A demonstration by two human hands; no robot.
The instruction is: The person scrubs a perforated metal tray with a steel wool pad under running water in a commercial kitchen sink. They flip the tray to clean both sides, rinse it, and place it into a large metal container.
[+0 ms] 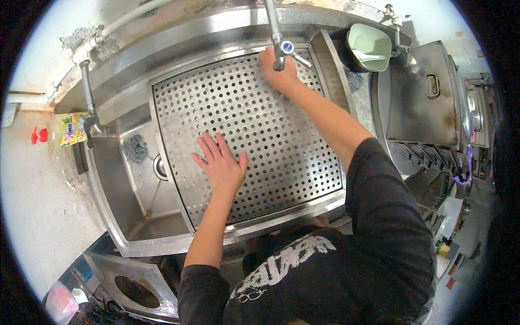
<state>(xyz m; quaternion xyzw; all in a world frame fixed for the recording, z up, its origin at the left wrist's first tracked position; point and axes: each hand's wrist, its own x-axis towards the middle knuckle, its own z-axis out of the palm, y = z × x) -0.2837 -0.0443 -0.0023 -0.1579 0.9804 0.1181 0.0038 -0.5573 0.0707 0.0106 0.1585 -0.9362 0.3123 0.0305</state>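
Observation:
A perforated stainless steel panel (260, 138) lies in the metal frame to the right of an uncovered sink basin (142, 191). My left hand (223, 164) rests palm down on the panel's left part, its fingers spread. Near the panel's back edge, my right hand (278, 73) is partly hidden under a faucet (280, 50) with a lever handle; its fingertips are hard to make out. In the basin a steel wool scourer (135, 148) lies by the round drain (161, 167), whose right side the panel's edge covers.
A second faucet (88, 101) and an Omo bottle with a red cap (69, 131) stand at the back left. Past the raised metal edge on the right are a green bowl with a white spoon (369, 46) and a large metal box with a handle (422, 97).

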